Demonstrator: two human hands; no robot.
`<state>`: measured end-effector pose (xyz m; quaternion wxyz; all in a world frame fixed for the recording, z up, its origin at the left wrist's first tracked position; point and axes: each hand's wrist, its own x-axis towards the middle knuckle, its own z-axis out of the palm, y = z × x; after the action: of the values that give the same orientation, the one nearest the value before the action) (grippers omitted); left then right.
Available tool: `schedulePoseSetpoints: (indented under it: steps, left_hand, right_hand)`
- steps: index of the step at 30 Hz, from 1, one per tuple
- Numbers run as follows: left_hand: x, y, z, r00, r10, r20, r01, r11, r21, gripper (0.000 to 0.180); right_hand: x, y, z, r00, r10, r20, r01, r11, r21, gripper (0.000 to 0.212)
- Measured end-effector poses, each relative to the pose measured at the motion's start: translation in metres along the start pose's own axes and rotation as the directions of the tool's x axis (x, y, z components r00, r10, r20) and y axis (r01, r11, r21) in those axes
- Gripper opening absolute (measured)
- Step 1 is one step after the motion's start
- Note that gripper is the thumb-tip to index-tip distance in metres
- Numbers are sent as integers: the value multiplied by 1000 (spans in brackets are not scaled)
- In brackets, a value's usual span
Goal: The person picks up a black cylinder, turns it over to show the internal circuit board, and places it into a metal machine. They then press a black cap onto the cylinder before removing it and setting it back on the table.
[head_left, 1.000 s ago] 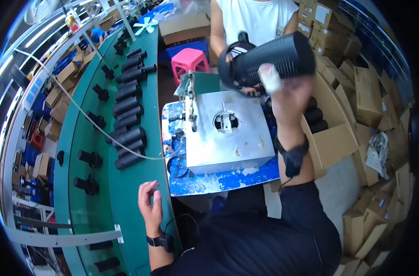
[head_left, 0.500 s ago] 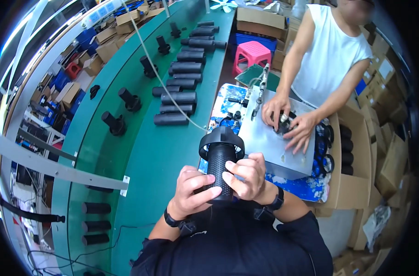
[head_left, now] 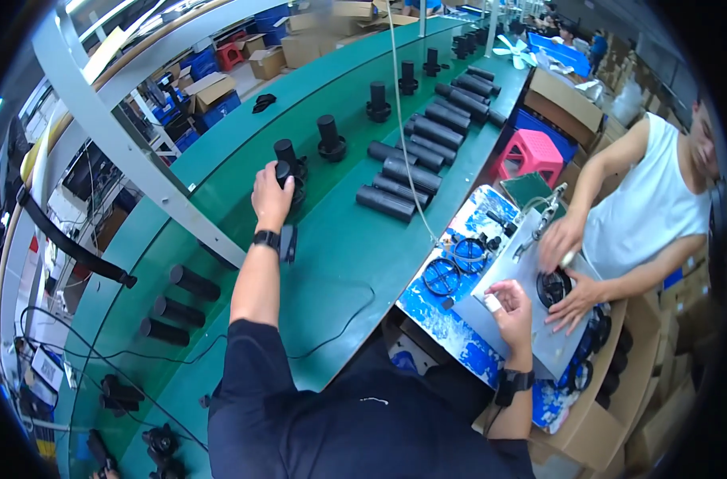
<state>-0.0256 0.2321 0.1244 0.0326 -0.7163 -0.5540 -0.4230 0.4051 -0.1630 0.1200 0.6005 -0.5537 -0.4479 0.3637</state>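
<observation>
Stretched out over the green belt, my left hand [head_left: 272,198] is closed around a black cylinder with a flared round collar [head_left: 283,171]. The hand hides much of that piece. Right beside it stands a similar black cylinder [head_left: 285,150] with its wide collar down on the belt. My right hand [head_left: 510,313] is raised by the near edge of a grey metal box [head_left: 491,331]. Its fingers are loosely bent and apart with nothing held, and a small white covering shows on one finger.
Several plain black tubes [head_left: 411,176] lie in a row on the belt [head_left: 331,263]. More collared cylinders [head_left: 330,137] stand along its far side. At right, a co-worker's hands [head_left: 567,299] handle a black ring part [head_left: 553,286] on the metal box. A slanted metal post [head_left: 172,188] rises at left.
The collared black cylinder, held before me in both hands earlier, is now out on the belt in my left hand. My right hand has let go and moved right. The view has turned.
</observation>
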Motion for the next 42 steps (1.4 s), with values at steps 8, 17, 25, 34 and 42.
schedulePoseSetpoints:
  steps: [8, 17, 25, 34, 42]
  left_hand:
    - [22, -35, -2, 933, -343, 108, 273, 872, 407, 62]
    - [12, -24, -35, 696, -694, 184, 242, 468, 850, 50]
    - [-10, -44, -32, 758, -633, 156, 248, 502, 828, 42]
    - [-2, -29, -68, 691, -528, 494, -89, 615, 783, 41]
    - [-10, -49, -95, 867, -93, 490, -251, 768, 590, 35]
  right_hand:
    - [-7, 1, -5, 999, 3, -36, -8, 990, -138, 21]
    - [-4, -2, 8, 997, -35, -75, 29, 996, -79, 17]
    - [-9, -1, 0, 1000, -31, 5, 31, 999, -37, 18]
    - [-7, -3, 2, 985, -164, -46, 154, 974, -163, 14]
    - [-4, -17, 9, 975, -220, 30, 221, 946, -239, 15]
